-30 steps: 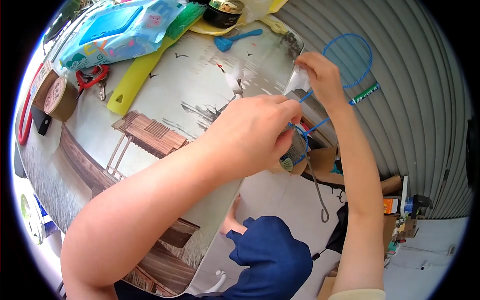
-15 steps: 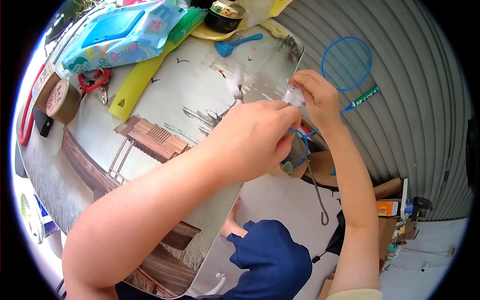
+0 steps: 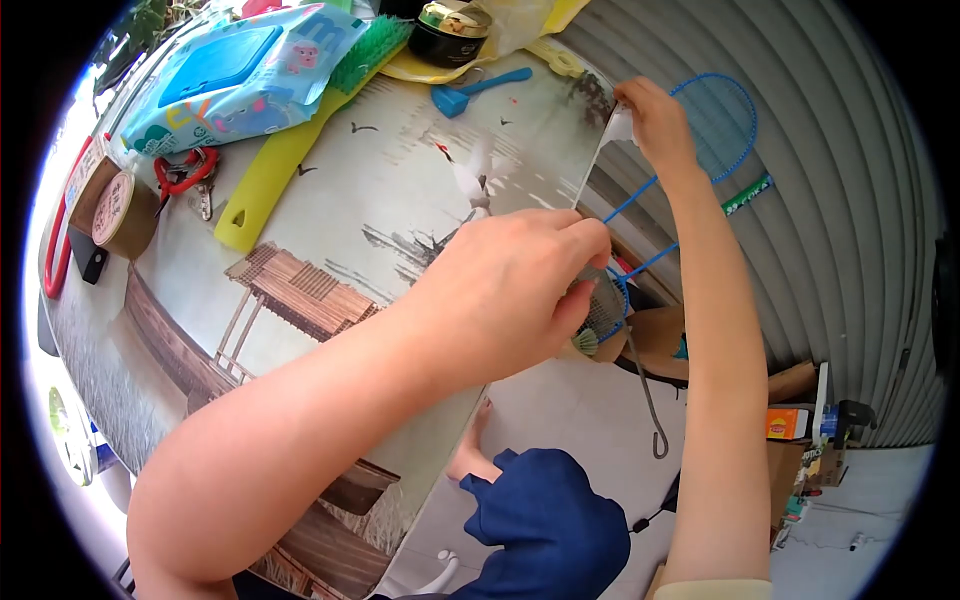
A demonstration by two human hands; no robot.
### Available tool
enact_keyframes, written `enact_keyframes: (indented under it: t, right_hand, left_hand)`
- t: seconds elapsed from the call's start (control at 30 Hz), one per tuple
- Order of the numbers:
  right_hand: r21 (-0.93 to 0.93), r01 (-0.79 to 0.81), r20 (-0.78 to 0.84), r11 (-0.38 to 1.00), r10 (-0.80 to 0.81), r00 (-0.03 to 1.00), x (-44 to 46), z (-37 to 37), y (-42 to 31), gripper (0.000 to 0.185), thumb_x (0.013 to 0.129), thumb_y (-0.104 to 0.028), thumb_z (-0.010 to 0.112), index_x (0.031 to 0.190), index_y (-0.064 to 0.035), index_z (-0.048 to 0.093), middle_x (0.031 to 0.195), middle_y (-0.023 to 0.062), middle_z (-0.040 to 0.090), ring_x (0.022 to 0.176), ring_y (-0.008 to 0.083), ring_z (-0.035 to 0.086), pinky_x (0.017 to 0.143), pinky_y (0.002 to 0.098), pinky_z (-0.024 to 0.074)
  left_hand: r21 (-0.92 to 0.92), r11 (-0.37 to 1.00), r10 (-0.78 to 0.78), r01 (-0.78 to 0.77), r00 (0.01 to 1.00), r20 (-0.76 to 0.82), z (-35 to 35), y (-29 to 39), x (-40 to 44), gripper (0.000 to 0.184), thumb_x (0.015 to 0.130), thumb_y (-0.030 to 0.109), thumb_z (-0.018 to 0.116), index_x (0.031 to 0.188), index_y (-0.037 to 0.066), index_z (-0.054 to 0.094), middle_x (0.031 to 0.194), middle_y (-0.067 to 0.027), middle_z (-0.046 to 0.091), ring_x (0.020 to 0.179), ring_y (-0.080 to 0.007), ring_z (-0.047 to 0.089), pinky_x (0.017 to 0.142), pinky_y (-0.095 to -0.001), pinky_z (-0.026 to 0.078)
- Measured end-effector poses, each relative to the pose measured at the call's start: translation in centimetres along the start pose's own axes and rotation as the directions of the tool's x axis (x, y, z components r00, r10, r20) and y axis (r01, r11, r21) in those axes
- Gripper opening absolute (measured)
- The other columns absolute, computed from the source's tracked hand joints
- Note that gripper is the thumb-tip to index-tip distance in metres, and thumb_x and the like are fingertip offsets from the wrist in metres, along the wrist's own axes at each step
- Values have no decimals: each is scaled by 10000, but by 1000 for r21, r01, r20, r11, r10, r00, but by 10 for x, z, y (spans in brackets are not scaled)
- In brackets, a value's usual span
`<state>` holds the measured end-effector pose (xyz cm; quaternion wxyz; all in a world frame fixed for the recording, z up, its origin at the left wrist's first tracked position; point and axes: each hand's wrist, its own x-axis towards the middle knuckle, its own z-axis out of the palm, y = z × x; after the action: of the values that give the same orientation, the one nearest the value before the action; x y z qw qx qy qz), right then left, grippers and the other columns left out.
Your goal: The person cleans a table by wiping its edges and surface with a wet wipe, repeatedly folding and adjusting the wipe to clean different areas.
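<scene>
My left hand (image 3: pixel 510 285) is closed in a pinch over the table's right edge, back up. Whatever sits between its thumb and fingers is hidden from view. Farther up and to the right, my right hand (image 3: pixel 655 125) pinches a small, thin white piece (image 3: pixel 620 125), paper or plastic, which hangs below its fingertips. Both hands are above the edge of a table (image 3: pixel 400 165) printed with a painted landscape. Beyond them, two blue badminton rackets are partly covered by my hands and arm; one racket head (image 3: pixel 722 125) shows behind the right hand.
A wipes pack (image 3: pixel 240 85), a green-bristled brush with a yellow handle (image 3: pixel 265 190), a blue scoop-like tool (image 3: pixel 455 98) and a black jar (image 3: pixel 448 45) lie at the table's far side. Red-handled scissors (image 3: pixel 190 175) and a round tin (image 3: pixel 125 215) stand left. A hooked metal rod (image 3: pixel 645 385) hangs at right.
My right hand has moved up and slightly right, away from my left hand, carrying the white piece. The left hand stays pinched, almost in place. The view has shifted slightly.
</scene>
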<state>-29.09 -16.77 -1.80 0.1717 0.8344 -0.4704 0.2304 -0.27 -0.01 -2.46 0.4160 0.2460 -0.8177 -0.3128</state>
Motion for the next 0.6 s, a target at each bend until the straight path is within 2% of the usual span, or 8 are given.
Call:
enact_keyframes:
  t: [0.07, 0.1, 0.17, 0.3, 0.37, 0.5, 0.57, 0.6]
  right_hand:
    - [35, 4, 73, 999, -6, 997, 4, -8, -1, 182, 842, 4, 563, 979, -49, 672, 956, 135, 661, 892, 351, 650, 759, 412, 529]
    - [31, 7, 74, 999, -9, 997, 6, -13, -4, 182, 842, 4, 563, 979, -49, 672, 956, 135, 661, 892, 351, 650, 759, 412, 529]
    - [115, -25, 162, 993, 6, 987, 3, -22, -17, 213, 818, 96, 573, 993, 3, 650, 949, 151, 658, 867, 317, 665, 761, 367, 526]
    - [193, -58, 155, 979, 28, 988, -10, -40, -50, 189, 827, 84, 590, 989, 6, 650, 938, 148, 655, 867, 308, 664, 764, 357, 523]
    - [223, -27, 194, 974, -17, 981, -14, -46, -65, 191, 828, 80, 601, 995, 3, 653, 947, 139, 661, 878, 293, 669, 777, 345, 527]
    - [222, 2, 182, 975, -43, 982, -23, -48, -73, 182, 830, 76, 608, 988, 0, 655, 948, 124, 663, 880, 294, 671, 782, 342, 532]
    - [119, 98, 61, 988, -106, 993, -24, -38, -60, 191, 829, 82, 607, 989, -5, 662, 953, 116, 665, 889, 297, 675, 784, 347, 537]
    - [120, 97, 58, 988, -105, 993, -24, -32, -52, 191, 829, 82, 607, 989, -5, 662, 953, 116, 665, 889, 297, 675, 784, 347, 537]
  left_hand:
    - [-5, 1000, 5, -5, 1000, -9, -1, 2, 1, 118, 794, 64, 635, 899, 29, 596, 840, -126, 638, 837, -344, 636, 697, -442, 522]
    - [22, 1000, -8, 7, 1000, 30, -3, 3, 1, 149, 801, 45, 633, 945, 28, 597, 881, -122, 648, 857, -318, 651, 717, -410, 530]
    - [47, 999, -20, 17, 998, 64, -4, 4, 0, 186, 808, 26, 631, 990, 26, 598, 922, -118, 659, 876, -293, 665, 738, -378, 538]
    - [53, 998, -23, 19, 997, 74, -3, 4, 0, 187, 810, 30, 635, 994, 30, 601, 932, -117, 661, 882, -291, 668, 744, -376, 539]
    - [52, 999, -19, 16, 997, 72, -5, 5, 0, 187, 811, 32, 636, 995, 31, 602, 936, -117, 662, 883, -292, 669, 744, -377, 539]
    - [58, 998, -19, 15, 997, 74, -4, 5, -1, 189, 811, 39, 643, 996, 32, 602, 940, -120, 663, 886, -296, 670, 745, -382, 539]
    - [63, 998, -19, 14, 997, 76, -4, 5, 0, 191, 810, 41, 646, 996, 32, 602, 939, -121, 663, 886, -297, 669, 745, -384, 539]
    - [61, 998, -13, 8, 997, 70, -4, 5, 0, 193, 809, 41, 650, 996, 32, 602, 938, -122, 662, 885, -297, 669, 745, -385, 539]
